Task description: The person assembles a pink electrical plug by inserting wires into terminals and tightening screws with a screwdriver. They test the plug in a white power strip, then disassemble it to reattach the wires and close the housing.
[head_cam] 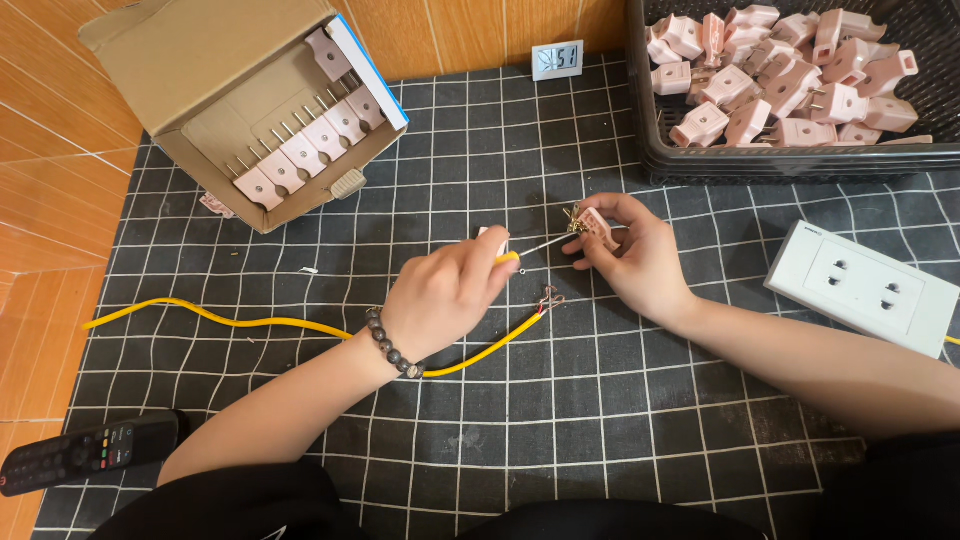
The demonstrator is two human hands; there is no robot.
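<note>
Here, the fingers of the left hand point(445, 295) pinch a screwdriver point(535, 248) whose tip meets a pink plug point(597, 226), itself pinched by the right hand point(635, 255). Just below lies a yellow cable point(300, 325) with bared ends. Open checked mat point(560, 420) spreads toward the near edge; a black crate point(790, 162), cardboard box point(240, 100) and white socket point(862, 285) border it.

Dark grid-patterned mat point(560, 420) over orange wood floor point(50, 200) bears yellow stripped-end cable point(250, 322), white double wall socket point(862, 286), black plastic crate point(790, 162), tipped cardboard box point(215, 90), black remote point(85, 452), small digital clock point(557, 59).
</note>
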